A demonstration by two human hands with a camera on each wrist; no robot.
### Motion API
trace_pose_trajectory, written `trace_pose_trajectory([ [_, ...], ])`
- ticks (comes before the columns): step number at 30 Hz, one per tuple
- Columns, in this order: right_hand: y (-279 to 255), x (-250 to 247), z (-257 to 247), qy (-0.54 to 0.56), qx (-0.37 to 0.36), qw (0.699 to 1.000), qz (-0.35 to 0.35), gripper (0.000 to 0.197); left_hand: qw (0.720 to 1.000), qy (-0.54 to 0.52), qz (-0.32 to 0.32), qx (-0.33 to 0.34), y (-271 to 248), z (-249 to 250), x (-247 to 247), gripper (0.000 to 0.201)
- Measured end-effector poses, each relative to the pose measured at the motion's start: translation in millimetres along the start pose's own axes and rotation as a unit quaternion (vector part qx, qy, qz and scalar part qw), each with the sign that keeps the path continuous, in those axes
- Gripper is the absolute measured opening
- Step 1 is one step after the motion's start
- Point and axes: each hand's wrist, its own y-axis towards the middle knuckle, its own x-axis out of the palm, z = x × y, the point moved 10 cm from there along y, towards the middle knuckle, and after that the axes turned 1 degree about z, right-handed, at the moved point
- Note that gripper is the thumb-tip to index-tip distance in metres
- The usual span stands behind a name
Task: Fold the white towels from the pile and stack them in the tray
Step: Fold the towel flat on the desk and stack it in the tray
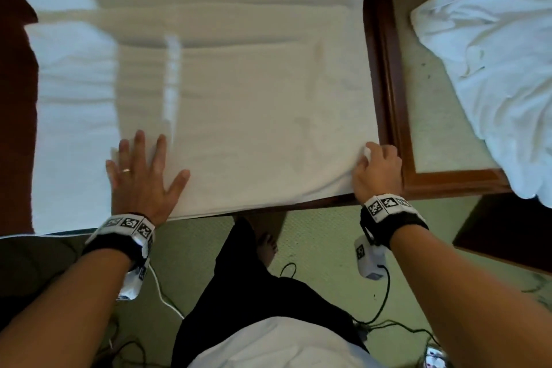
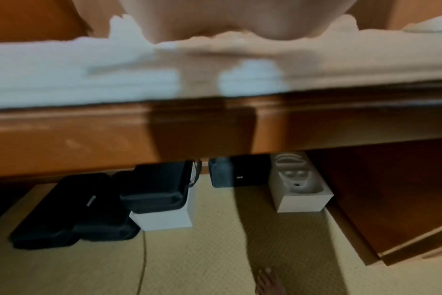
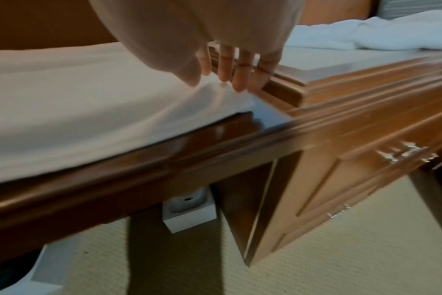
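Both forearms reach in from the near edge of the worktop (image 1: 325, 202). Left hand (image 1: 143, 176) lies flat, fingers spread wide, palm pressing the near-left part of a white towel (image 1: 245, 116) spread across the wood. Right hand (image 1: 378, 172) curls its fingers (image 3: 240, 71) round the towel's near-right corner, pinching the cloth. Just beyond the right hand sits a wooden-rimmed tray (image 1: 397, 116). Farther right of that hand, a rumpled pile of white towels (image 1: 490, 69) lies partly over the tray.
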Motion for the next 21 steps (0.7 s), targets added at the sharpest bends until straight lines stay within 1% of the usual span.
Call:
trace_pose_trajectory([
  [1, -2.8, 1.5, 15.0, -0.021, 0.032, 0.999, -0.017, 0.032, 1.000, 0.005, 0.000, 0.005, 3.2, 6.3, 4.9, 0.086],
  [3, -7.7, 4.1, 32.3, -0.037, 0.070, 0.996, -0.044, 0.030, 1.000, 0.017, 0.005, -0.005, 4.6, 6.5, 13.4, 0.086],
  [5, -9.2, 5.8, 47.8, 0.002, 0.132, 0.989, -0.060, 0.036, 0.999, 0.023, 0.018, -0.013, 4.2, 2.7, 16.5, 0.086],
  [6, -10.4, 6.7, 55.0, 0.026, 0.171, 0.982, -0.072, 0.035, 0.999, 0.022, 0.023, -0.012, 4.1, 2.3, 16.2, 0.086],
  [7, -11.3, 7.8, 60.6, 0.045, 0.201, 0.975, -0.085, 0.031, 0.999, 0.018, 0.028, -0.009, 3.7, 3.0, 15.3, 0.086],
  [9, -10.4, 2.9, 62.7, 0.087, 0.223, 0.967, -0.084, 0.022, 0.999, 0.012, 0.037, -0.010, 3.9, 4.4, 13.1, 0.086],
  [11, -5.8, -16.7, 49.2, 0.145, 0.208, 0.967, -0.037, 0.023, 0.999, 0.013, 0.040, -0.013, 4.1, 4.8, 12.1, 0.086],
  [12, -2.1, -31.7, 34.3, 0.173, 0.183, 0.968, -0.001, 0.024, 0.999, 0.014, 0.041, -0.015, 3.5, 4.9, 11.4, 0.086],
  [13, 2.4, -49.0, 11.9, 0.195, 0.142, 0.970, 0.038, 0.024, 0.999, 0.014, 0.043, -0.015, 3.1, 4.9, 10.8, 0.086],
  [15, 9.3, -79.8, -52.3, 0.239, 0.027, 0.966, 0.099, 0.024, 0.999, 0.015, 0.045, -0.013, 2.7, 4.1, 10.6, 0.086],
  [17, 7.5, -94.5, -134.2, 0.277, -0.108, 0.947, 0.122, 0.022, 0.999, 0.015, 0.046, -0.012, 3.1, 3.9, 10.5, 0.086],
  [18, 1.9, -92.7, -175.5, 0.290, -0.172, 0.935, 0.112, 0.021, 0.999, 0.013, 0.048, -0.012, 3.4, 3.7, 10.3, 0.086],
  [19, -6.2, -82.8, -215.3, 0.295, -0.237, 0.922, 0.079, 0.017, 0.999, 0.010, 0.048, -0.013, 4.1, 3.3, 10.3, 0.087],
  [20, -18.9, -64.9, -252.1, 0.277, -0.297, 0.914, 0.018, 0.010, 0.999, 0.007, 0.046, -0.016, 4.5, 2.5, 10.6, 0.087],
  [21, -33.3, -39.8, -280.3, 0.239, -0.339, 0.908, -0.058, 0.010, 0.999, 0.003, 0.045, -0.020, 4.8, 1.9, 11.3, 0.087],
])
